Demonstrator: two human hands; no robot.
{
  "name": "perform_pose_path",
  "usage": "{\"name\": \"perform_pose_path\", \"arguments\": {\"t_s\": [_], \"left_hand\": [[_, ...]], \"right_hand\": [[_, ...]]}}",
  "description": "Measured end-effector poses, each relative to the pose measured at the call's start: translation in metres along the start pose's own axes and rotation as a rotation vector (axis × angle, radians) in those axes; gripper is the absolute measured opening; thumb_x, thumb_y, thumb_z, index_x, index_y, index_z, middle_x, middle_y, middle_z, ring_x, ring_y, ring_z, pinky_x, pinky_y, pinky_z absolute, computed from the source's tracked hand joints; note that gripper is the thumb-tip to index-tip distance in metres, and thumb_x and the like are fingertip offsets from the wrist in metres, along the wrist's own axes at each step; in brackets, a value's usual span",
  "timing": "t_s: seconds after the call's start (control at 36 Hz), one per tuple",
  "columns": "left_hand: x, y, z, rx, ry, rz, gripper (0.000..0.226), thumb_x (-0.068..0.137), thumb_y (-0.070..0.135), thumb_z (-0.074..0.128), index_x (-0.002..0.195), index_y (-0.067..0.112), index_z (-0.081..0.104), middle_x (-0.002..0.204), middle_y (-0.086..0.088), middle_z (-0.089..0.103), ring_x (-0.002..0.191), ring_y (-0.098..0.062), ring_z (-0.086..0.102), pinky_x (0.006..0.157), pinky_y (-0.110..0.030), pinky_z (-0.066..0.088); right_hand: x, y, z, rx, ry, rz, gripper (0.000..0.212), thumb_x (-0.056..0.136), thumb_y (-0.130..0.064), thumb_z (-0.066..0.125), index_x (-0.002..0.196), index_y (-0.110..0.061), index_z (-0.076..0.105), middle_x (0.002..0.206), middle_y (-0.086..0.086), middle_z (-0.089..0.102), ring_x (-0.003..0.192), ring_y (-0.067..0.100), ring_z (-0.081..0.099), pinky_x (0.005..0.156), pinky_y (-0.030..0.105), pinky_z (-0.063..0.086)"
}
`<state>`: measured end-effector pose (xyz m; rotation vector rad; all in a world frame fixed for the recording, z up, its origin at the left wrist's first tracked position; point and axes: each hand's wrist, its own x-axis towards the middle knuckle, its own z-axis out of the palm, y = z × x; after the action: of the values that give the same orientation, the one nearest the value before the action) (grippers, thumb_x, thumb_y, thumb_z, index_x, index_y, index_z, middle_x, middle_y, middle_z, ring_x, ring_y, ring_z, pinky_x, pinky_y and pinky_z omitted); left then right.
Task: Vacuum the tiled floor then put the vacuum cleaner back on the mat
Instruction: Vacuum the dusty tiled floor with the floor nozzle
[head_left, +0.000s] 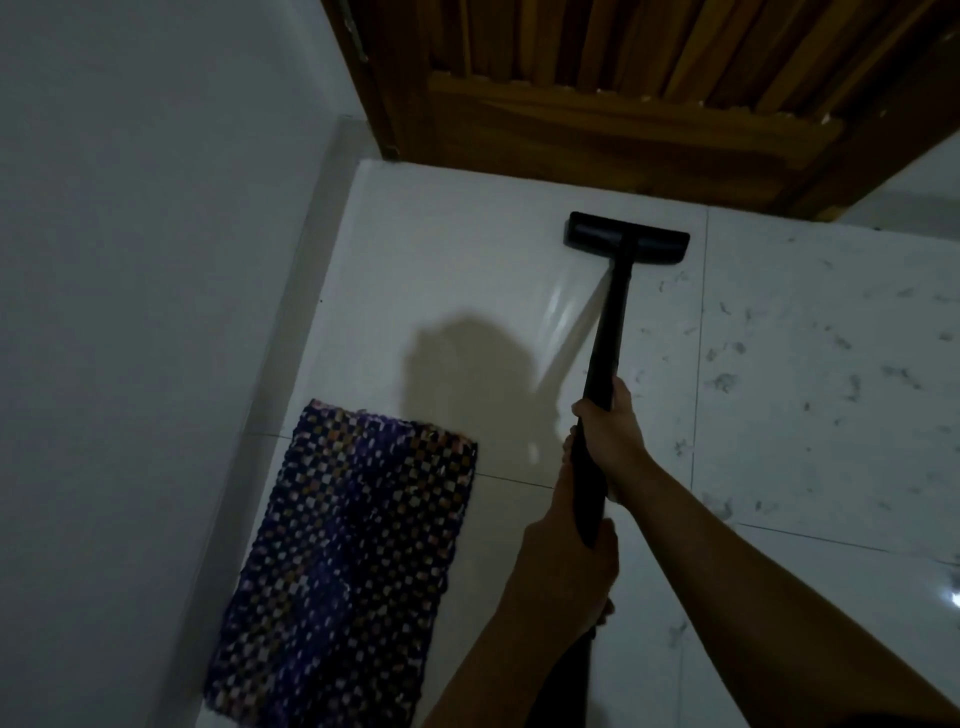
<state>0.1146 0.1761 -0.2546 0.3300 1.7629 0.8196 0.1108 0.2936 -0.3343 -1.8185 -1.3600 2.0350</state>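
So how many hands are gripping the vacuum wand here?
2. The right hand grips the vacuum wand farther along, toward the floor head; the left hand grips it nearer the camera.

Just one feed on my end: wide-angle head cam, aimed forward and steeply down at the glossy white tiled floor (467, 249). Wearer's left hand (563, 566) and right hand (610, 428) on the black vacuum cleaner pole (612, 312) sit close, lower middle; brown slatted wooden door (623, 93) tops the frame.

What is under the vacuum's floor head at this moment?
The floor head rests on white tiled floor near the wooden door, off the mat. Any dust directly beneath it is covered.
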Motion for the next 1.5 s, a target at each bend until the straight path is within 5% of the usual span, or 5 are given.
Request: {"name": "perform_pose_path", "arguments": {"t_s": [0.17,0.31,0.64,0.97,1.5], "left_hand": [[-0.024,-0.010,0.004,0.087,-0.004,-0.011,0.060,0.100,0.024,0.040,0.150,0.027,0.008,0.131,-0.005,0.057,0.091,-0.011,0.062,0.056,0.001,0.033],[-0.063,-0.024,0.005,0.076,-0.032,-0.020,0.058,0.101,0.021,0.038,0.149,0.025,0.007,0.140,-0.007,0.049,0.118,-0.019,0.055,0.058,0.004,0.037],[-0.157,-0.076,0.022,0.027,-0.100,-0.045,0.066,0.100,0.013,0.038,0.151,0.027,-0.002,0.143,-0.005,0.044,0.044,0.031,0.043,0.046,0.007,0.036],[-0.236,-0.111,0.061,-0.040,-0.086,-0.059,0.064,0.098,0.013,0.039,0.151,0.032,0.007,0.079,0.014,0.049,0.045,0.005,0.055,0.036,-0.003,0.037],[-0.324,-0.193,0.130,-0.110,-0.019,-0.045,0.054,0.097,0.010,0.040,0.147,0.022,0.025,0.071,0.005,0.050,0.052,-0.004,0.045,0.034,-0.007,0.037]], "right_hand": [[-0.019,0.025,-0.003,-0.047,0.032,0.005,0.052,0.092,-0.009,0.048,0.138,-0.030,0.035,0.073,0.011,0.052,0.057,0.024,0.052,0.064,0.039,0.050],[-0.056,0.043,-0.003,-0.035,0.025,-0.019,0.043,0.092,-0.009,0.046,0.126,-0.033,0.038,0.072,0.013,0.051,0.058,0.026,0.051,0.067,0.041,0.049],[-0.141,0.115,-0.011,-0.016,0.014,0.052,0.046,0.092,-0.007,0.048,0.133,-0.025,0.038,0.069,0.014,0.050,0.053,0.025,0.050,0.059,0.038,0.048],[-0.214,0.163,-0.038,-0.031,-0.036,0.051,0.042,0.093,-0.002,0.043,0.132,-0.016,0.036,0.068,0.013,0.045,0.048,0.022,0.046,0.042,0.029,0.044],[-0.293,0.262,-0.074,-0.105,-0.070,0.073,0.048,0.092,-0.004,0.046,0.138,-0.016,0.035,0.071,0.013,0.050,0.052,0.026,0.050,0.052,0.036,0.046]]}}
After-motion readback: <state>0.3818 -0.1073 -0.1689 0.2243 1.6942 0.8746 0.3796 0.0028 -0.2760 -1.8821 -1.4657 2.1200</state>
